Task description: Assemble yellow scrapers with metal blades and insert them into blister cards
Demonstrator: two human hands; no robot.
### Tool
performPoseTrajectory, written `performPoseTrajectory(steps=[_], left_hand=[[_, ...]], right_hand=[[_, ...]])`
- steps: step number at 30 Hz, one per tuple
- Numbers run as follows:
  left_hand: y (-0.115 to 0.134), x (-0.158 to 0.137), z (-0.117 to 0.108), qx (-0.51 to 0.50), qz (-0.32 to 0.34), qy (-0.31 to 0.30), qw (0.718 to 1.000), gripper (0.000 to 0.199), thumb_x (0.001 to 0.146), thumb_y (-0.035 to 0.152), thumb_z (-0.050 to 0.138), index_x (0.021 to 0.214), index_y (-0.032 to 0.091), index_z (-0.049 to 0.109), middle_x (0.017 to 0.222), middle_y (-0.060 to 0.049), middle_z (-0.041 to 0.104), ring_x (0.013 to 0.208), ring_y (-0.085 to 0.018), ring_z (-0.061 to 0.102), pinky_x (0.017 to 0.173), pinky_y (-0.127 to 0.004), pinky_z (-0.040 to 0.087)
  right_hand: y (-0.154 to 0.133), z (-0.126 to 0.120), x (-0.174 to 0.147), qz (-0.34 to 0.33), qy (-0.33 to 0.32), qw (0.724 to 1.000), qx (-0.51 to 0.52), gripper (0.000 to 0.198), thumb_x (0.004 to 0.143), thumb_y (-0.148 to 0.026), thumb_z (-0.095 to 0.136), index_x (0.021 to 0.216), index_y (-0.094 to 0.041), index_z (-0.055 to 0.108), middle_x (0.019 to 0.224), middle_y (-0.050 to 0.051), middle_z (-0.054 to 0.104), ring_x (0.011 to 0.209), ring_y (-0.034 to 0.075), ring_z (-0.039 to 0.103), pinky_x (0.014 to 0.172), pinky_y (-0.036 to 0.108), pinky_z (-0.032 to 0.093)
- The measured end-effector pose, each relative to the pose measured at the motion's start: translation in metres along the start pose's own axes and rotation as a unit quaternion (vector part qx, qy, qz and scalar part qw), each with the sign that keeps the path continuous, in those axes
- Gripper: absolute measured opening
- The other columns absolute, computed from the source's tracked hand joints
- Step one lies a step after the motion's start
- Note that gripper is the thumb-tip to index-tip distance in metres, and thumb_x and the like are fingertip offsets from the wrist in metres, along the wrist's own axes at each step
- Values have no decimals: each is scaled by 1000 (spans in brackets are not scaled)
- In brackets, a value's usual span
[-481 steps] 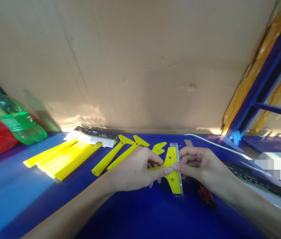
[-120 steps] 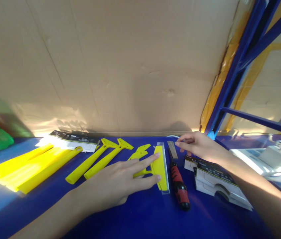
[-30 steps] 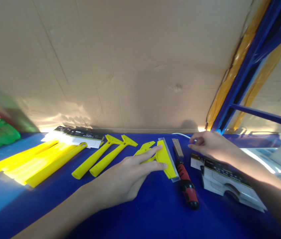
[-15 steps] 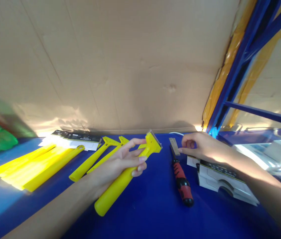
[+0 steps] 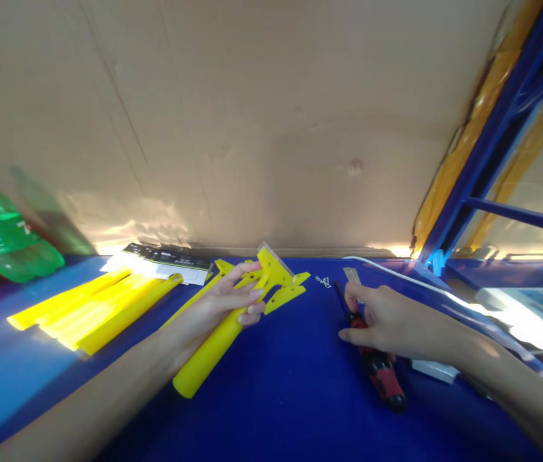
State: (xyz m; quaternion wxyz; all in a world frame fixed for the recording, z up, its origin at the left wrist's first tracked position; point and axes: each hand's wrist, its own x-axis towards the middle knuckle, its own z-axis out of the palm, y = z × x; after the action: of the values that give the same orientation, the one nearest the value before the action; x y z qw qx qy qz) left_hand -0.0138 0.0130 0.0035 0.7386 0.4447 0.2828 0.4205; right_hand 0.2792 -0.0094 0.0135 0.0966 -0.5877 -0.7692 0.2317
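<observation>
My left hand [image 5: 233,298] is wrapped round the handle of a yellow scraper [image 5: 208,359], whose wide head with a thin clear-looking edge points up and away. Just behind that head, more yellow pieces [image 5: 287,299] show, partly covered. My right hand [image 5: 384,321] lies over a red and black screwdriver [image 5: 384,378], thumb on the near side of its handle and the other fingers curled round it, partly hidden. Past its dark shaft lies a flat greyish strip [image 5: 351,276]. Small white bits [image 5: 323,281] sit to the left of the shaft.
Several yellow handles [image 5: 93,308] lie at the left beside black and white cards [image 5: 170,256]. A green bottle [image 5: 16,237] stands at far left. White packaging [image 5: 435,370] is partly under my right arm. A white cable [image 5: 396,276] runs along the back, near a blue metal frame [image 5: 483,167].
My right hand has moved from the flat strip down onto the screwdriver's handle. My left hand keeps the scraper, now slightly farther left. The whole view has shifted a little left.
</observation>
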Motion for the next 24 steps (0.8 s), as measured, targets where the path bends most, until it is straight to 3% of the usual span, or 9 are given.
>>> performPoseTrajectory(steps=[3,5,7,10,20,24], left_hand=[[-2,2,0,-15,3,-2,1000,44,81,9,80,116,23,57,69,3,58,56,-7,54,52,-16,34],[-2,3,3,-24,0,-6,1000,45,81,7,80,116,22,56,71,3,59,58,-7,56,53,-17,34],[-2,3,7,-30,3,-7,1000,44,80,7,80,115,22,56,76,2,61,59,-7,56,53,-17,34],[-1,1,10,-28,1,-9,1000,45,80,6,80,115,21,58,82,0,63,60,-7,57,53,-18,34],[-10,6,4,-28,11,-25,999,44,79,8,81,114,20,59,86,-4,66,59,-8,57,52,-18,34],[-9,5,7,-33,-5,-39,999,44,79,7,81,114,21,57,77,0,61,57,-7,55,52,-19,33]], right_hand=[[1,-5,11,-45,101,989,-101,37,84,-55,72,73,-25,53,65,3,66,56,21,59,50,31,32],[-1,-7,23,-53,163,977,-129,29,92,-44,63,71,-24,58,68,4,68,61,21,61,54,31,34],[0,-5,36,-72,190,969,-139,13,90,-23,59,78,-23,63,73,3,70,67,20,63,61,30,39],[6,3,50,-102,176,968,-148,13,81,-10,61,80,-22,63,79,2,70,73,20,64,67,28,41],[14,10,59,-126,178,967,-134,13,78,-8,63,78,-22,62,74,1,66,68,19,60,65,28,38],[13,10,58,-136,170,968,-124,16,77,-6,62,73,-22,61,70,-1,65,67,18,60,64,27,38]])
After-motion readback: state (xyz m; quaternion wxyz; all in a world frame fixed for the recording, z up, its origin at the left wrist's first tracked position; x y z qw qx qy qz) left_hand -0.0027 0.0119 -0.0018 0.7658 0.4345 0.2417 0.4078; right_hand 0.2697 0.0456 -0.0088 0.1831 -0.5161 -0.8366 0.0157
